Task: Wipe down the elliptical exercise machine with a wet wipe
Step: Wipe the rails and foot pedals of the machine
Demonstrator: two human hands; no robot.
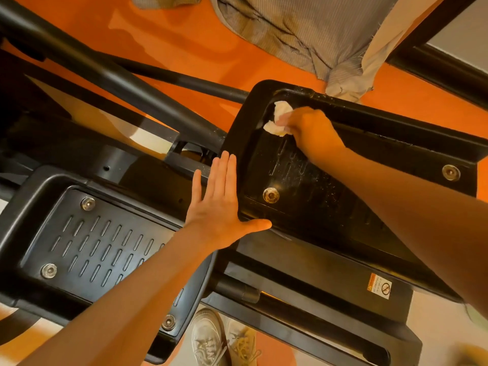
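The elliptical's right foot pedal point(317, 196) is a black tray with raised rims and a wet, streaked surface. My right hand point(309, 128) grips a crumpled white wet wipe point(277, 120) and presses it onto the pedal's far left corner. My left hand point(219, 199) lies flat with straight fingers against the outer left rim of that pedal, thumb spread along its near edge. The left foot pedal point(87, 244), ribbed with slots and round bolts, sits lower left under my left forearm.
Black frame tubes point(111, 80) cross the upper left over an orange floor point(184, 40). A grey striped cloth point(317, 35) lies at the top. A warning sticker point(380, 286) sits on the lower frame. Two shoes point(221, 342) stand at the bottom.
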